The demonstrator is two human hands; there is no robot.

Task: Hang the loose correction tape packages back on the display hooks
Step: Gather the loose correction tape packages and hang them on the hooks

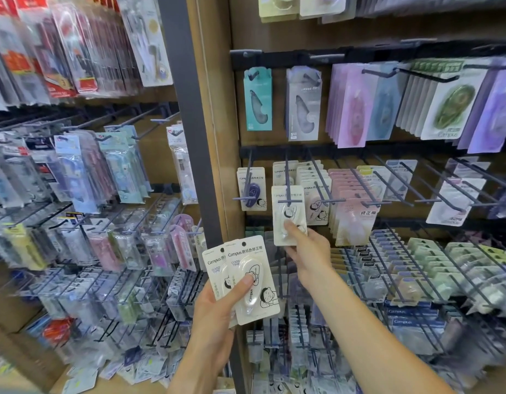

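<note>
Cream pkg [289, 214] pinched by right hand [308, 251] on hook [287, 183]; left hand [217, 305] grips two pkgs [246, 280].

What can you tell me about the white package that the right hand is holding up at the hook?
The white package is a cream card with a clear plastic blister over a white correction tape. Dark "Campus" print runs along its top, and a cartoon drawing shows through the blister. It hangs upright with its top hole at the tip of a dark hook, in front of similar packages. The right hand pinches its lower edge, thumb on the front. Whether it is fully threaded on the hook is unclear.
</note>
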